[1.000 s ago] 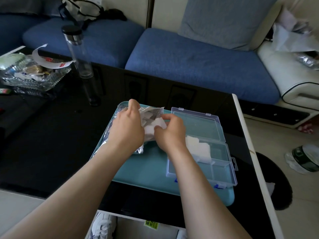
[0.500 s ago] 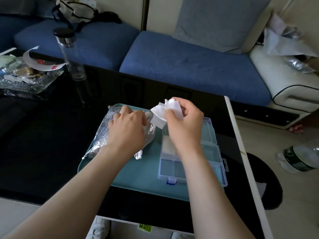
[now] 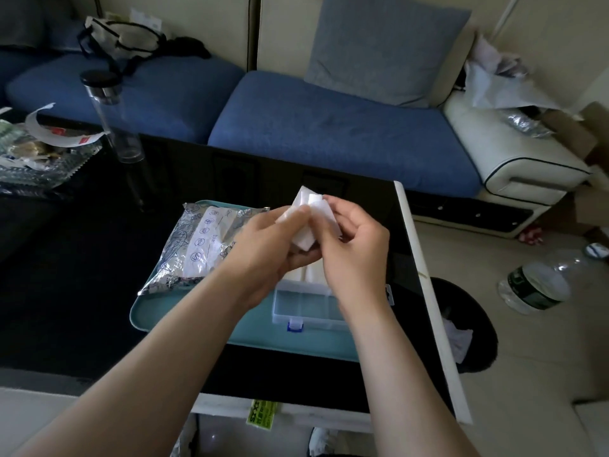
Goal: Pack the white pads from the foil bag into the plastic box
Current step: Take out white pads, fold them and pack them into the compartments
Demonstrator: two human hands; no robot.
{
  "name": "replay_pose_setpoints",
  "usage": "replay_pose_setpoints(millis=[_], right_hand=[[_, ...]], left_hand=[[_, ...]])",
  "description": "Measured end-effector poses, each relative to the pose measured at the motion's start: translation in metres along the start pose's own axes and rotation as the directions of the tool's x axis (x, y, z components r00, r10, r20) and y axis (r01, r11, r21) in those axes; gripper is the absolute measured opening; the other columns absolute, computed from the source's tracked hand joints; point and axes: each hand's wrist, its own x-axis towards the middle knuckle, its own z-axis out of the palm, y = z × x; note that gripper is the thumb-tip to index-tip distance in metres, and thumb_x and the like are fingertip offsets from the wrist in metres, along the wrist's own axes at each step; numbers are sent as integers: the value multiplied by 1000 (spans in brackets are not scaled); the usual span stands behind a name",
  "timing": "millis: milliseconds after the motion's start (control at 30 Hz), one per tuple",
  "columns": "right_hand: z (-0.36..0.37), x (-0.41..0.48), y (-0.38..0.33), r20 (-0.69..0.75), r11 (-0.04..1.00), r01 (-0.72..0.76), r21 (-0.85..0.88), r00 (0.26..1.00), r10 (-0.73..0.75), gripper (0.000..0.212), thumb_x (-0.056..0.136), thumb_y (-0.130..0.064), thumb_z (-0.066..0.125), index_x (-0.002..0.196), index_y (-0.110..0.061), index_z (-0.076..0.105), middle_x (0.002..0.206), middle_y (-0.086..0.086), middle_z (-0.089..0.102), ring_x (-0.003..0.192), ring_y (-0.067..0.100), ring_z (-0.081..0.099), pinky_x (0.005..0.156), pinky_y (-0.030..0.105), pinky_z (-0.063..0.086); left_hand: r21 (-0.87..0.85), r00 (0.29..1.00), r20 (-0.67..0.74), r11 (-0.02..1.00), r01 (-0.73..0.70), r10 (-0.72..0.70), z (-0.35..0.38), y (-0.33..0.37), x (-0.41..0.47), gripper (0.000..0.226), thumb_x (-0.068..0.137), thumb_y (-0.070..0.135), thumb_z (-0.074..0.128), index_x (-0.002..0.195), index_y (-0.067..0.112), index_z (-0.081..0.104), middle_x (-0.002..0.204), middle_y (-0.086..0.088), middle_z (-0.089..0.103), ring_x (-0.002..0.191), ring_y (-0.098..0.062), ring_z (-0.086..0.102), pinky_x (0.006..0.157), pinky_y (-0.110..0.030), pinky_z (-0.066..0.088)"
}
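White pad [image 3: 304, 222], pinched between the curled fingers [image 3: 342, 208] of the left hand [image 3: 267, 245] and right hand [image 3: 357, 250], sticks up above them; the plastic box [image 3: 306, 308] sits directly beneath, nearer the right hand.

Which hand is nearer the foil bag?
Left. The left hand is just right of the foil bag, gripping the white pad; the right hand grips its other side, farther right, above the plastic box.
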Motion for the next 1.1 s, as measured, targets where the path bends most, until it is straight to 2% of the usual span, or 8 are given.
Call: replay_pose_setpoints(millis=[100,233,333,467,600,833,1000,1100], right_hand=[[-17,-15,2,-66,991,44,-127,996,-53,22,100,-12,69,120,-15,78,104,-7,80,97,4,76,82,26,63],[-38,-39,-11,-157,996,-9,-90,988,-6,19,99,-9,67,107,-19,80,92,-8,80,85,0,75,70,12,55],[-49,-43,-23,-230,986,-142,85,960,158,19,97,-12,70,93,-29,77,84,-13,79,80,-4,73,66,9,52],[-57,-44,-28,-102,856,-376,356,895,435,13,93,-16,75,103,-24,80,102,0,81,95,17,73,76,28,54],[-62,-49,-23,-43,871,-369,325,914,404,13,93,-13,73,100,-22,80,101,1,81,93,17,73,69,24,50],[-67,-32,-24,-64,941,-275,195,954,292,16,95,-6,69,105,-15,79,78,-13,77,70,-8,69,55,7,48],[-58,-16,-22,-79,950,-275,145,954,288,15,94,-11,75,96,-25,79,86,-12,79,83,3,75,67,15,56],[-51,-10,-18,-90,965,-229,124,966,241,12,94,-13,77,101,-22,79,97,-4,79,89,8,75,63,15,56]], left_hand=[[-81,1000,6,997,20,-20,7,-9,-14,34,112,18,47,128,-8,63,124,-27,71,117,-34,71,98,-42,60],[-104,996,-36,992,76,-80,21,-18,-36,31,111,18,49,127,-6,62,120,-26,73,112,-34,74,94,-44,62],[-144,992,-71,985,91,-102,30,-19,-48,27,111,17,51,124,-4,62,116,-22,76,106,-34,76,90,-44,64],[-162,991,-39,979,123,-131,37,-22,-59,29,110,19,52,125,-3,63,116,-24,75,110,-36,74,95,-48,61],[-163,989,-13,976,143,-147,39,-28,-61,31,112,22,49,125,-1,64,117,-25,74,111,-36,74,94,-47,62],[-141,985,-1,976,169,-171,44,-31,-40,30,112,19,46,131,2,63,121,-23,74,111,-37,74,90,-46,63],[-7,992,-14,992,126,-126,40,-25,-26,29,113,24,44,129,11,65,122,-16,75,113,-30,74,81,-39,61],[31,995,-3,994,103,-103,37,-20,-21,29,114,24,43,126,13,67,120,-14,76,109,-28,75,76,-36,58]])
